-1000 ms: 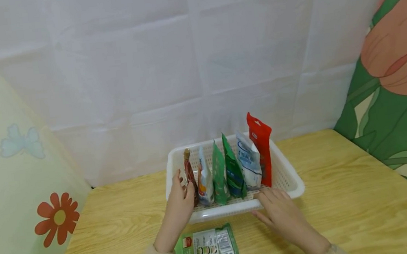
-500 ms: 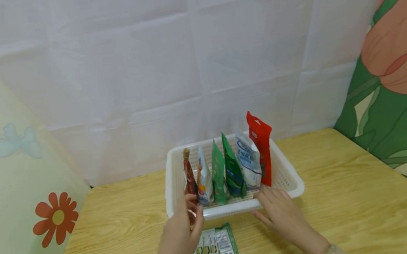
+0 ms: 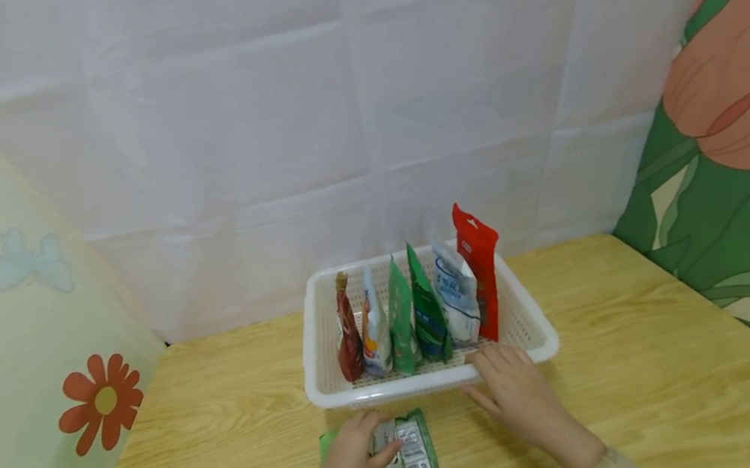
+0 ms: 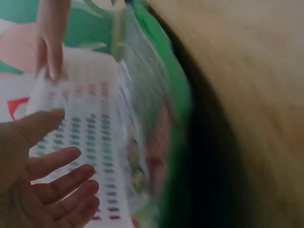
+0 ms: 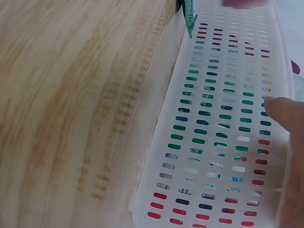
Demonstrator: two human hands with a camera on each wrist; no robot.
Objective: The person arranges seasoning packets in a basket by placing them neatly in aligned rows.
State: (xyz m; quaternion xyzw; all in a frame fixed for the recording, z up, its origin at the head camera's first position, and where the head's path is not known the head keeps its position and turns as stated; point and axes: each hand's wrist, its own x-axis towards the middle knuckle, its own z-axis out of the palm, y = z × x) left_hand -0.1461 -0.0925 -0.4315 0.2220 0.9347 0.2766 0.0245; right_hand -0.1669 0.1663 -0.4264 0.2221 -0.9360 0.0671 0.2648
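A white plastic basket (image 3: 404,391) holds a row of upright packets. My right hand (image 3: 526,409) grips its front rim, fingers over the edge and thumb outside; the right wrist view shows the thumb against the slotted wall. My left hand (image 3: 351,458) is over a flat green packet (image 3: 413,462) lying in front of the basket and covers part of it. In the left wrist view the left fingers (image 4: 71,183) are spread and hold nothing, with the packet (image 4: 147,99) blurred beside them.
Inside the basket stand a dark red pouch (image 3: 350,342), a white-blue packet (image 3: 376,335), two green packets (image 3: 429,312), a white packet (image 3: 457,294) and a tall red packet (image 3: 480,269). The wooden table (image 3: 228,399) meets a white cloth backdrop (image 3: 224,143).
My left hand has come away from the dark red pouch at the basket's left end and moved down toward the flat green packet. My right hand has stayed on the rim.
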